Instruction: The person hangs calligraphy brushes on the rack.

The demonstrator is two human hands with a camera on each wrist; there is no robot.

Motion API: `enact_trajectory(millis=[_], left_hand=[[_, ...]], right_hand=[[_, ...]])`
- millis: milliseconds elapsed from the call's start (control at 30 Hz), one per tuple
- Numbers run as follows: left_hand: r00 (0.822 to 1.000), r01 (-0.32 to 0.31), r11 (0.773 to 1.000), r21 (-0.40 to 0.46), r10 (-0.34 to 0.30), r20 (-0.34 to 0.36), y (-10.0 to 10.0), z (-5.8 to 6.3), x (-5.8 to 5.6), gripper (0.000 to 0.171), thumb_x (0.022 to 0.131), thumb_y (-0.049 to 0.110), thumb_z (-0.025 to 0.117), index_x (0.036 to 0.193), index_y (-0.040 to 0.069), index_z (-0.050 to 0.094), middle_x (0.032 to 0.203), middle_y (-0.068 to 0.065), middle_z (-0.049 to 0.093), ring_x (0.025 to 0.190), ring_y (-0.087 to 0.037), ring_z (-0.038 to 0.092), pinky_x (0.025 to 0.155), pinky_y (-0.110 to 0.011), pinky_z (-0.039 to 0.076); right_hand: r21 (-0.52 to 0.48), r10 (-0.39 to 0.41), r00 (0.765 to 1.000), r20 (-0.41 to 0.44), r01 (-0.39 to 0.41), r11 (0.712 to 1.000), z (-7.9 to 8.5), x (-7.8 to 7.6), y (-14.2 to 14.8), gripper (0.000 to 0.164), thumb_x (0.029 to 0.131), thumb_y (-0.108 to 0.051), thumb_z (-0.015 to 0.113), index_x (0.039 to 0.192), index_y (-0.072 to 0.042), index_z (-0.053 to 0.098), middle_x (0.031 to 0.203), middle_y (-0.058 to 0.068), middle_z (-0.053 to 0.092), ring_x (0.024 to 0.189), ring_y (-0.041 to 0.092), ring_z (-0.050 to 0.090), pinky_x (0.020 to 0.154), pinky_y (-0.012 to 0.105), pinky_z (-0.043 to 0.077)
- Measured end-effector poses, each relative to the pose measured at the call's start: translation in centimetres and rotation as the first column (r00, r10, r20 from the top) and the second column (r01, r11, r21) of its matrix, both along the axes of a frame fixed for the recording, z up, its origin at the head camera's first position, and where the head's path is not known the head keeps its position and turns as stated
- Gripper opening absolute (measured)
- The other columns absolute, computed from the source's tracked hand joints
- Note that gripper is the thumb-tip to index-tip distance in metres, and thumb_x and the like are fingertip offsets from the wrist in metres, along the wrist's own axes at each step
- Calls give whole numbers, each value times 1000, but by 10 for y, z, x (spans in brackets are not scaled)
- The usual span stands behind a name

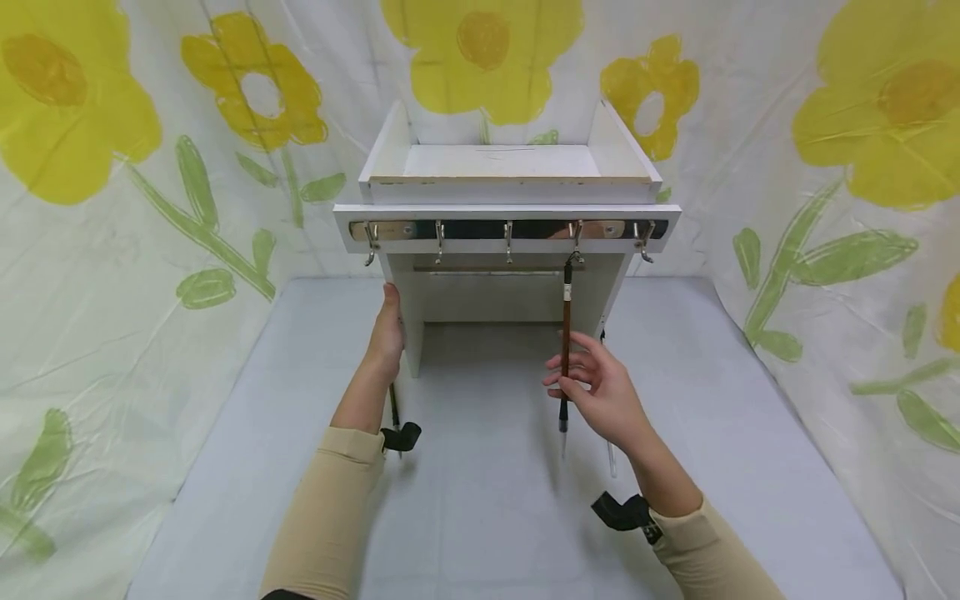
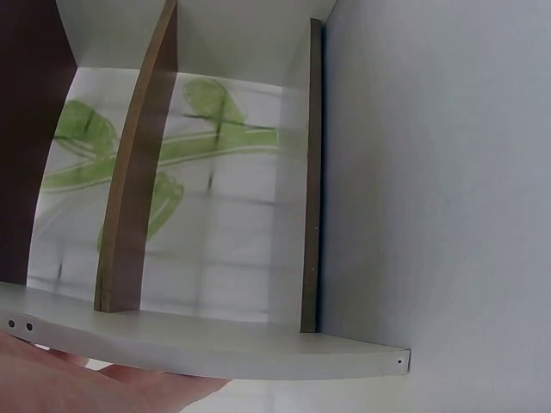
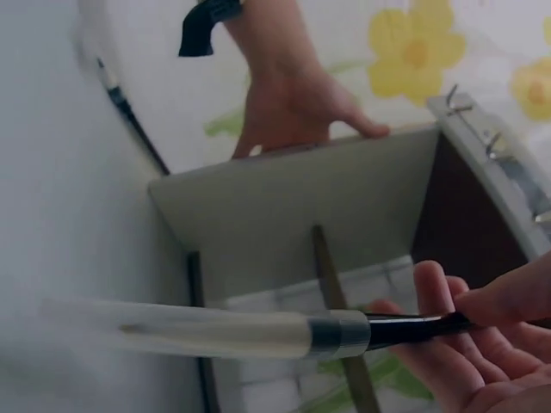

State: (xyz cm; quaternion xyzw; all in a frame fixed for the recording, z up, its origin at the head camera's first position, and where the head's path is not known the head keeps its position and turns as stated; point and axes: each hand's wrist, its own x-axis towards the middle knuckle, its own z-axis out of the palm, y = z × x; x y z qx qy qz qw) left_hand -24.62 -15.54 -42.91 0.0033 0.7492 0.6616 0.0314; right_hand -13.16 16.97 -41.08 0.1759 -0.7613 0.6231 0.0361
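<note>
Beige knit-looking sleeves (image 1: pixel 322 517) reach in from the bottom of the frame, and a matte black wrist mount (image 1: pixel 401 437) with a bent, rounded form sits just above the left cuff. Near the centre right, the right hand (image 1: pixel 600 387) holds a calligraphy brush (image 1: pixel 566 333) between thumb and fingers. Its slim shaft is reddish-brown with a smooth surface, a small white label and black ends; pale bristles taper inside a translucent, tube-like cap (image 3: pixel 215 329). The brush hangs nearly upright, its thin black loop at the curved fourth hook (image 1: pixel 576 236) from the left.

That hook belongs to a mirror-bright metal strip (image 1: pixel 472 229) with five slender, double-pronged hooks, screwed along the front board of a boxy white shelf unit (image 1: pixel 517 192). Brown-edged slats (image 2: pixel 129 198) cross inside, between flat, smooth side panels. At centre left, the left hand (image 1: pixel 386 337) rests against the outside of one panel, fingers extended and thumb stretched along the front edge.

Part of a second brush (image 1: pixel 393 404) shows beside the left forearm; a third brush (image 1: pixel 612 458) shows behind the right hand. Below spreads a pale, smooth counter (image 1: pixel 465 517), and behind, a creased white cloth (image 1: pixel 360 50) printed with broad yellow flowers and green leaves.
</note>
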Motion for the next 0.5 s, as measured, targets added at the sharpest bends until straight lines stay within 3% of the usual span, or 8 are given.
enact_trajectory(millis=[167,200,433,500], left_hand=[[1000,23,1000,-2,-23,15,-2,1,0,73,99,71,2,163,35,-3,171,0,-3,157,-29,-5,119,-67,7],[999,30,1000,-3,-30,17,-1,7,3,71,100,67,1,163,33,-4,171,-2,-4,157,-30,-5,119,-68,7],[1000,25,1000,3,-25,7,0,6,3,75,99,70,2,163,32,-3,171,-2,-3,157,-29,-4,120,-67,7],[999,34,999,1,-34,12,1,13,7,70,102,63,0,163,29,-3,171,-5,-2,157,-31,-3,119,-67,8]], right_hand=[[24,2,1000,-21,-2,1000,-12,-13,-1,57,95,12,60,147,-7,44,116,23,67,101,32,72,85,33,59],[30,-2,1000,-19,3,1000,-14,-16,-1,57,95,12,60,147,-8,45,116,22,68,101,32,72,86,32,59],[57,-28,999,-16,29,998,-24,-31,-2,51,97,9,59,144,-7,48,115,18,70,107,32,70,91,31,57],[71,-39,999,-22,40,997,-26,-35,-2,49,97,8,59,143,-7,50,115,18,70,109,32,70,94,33,56]])
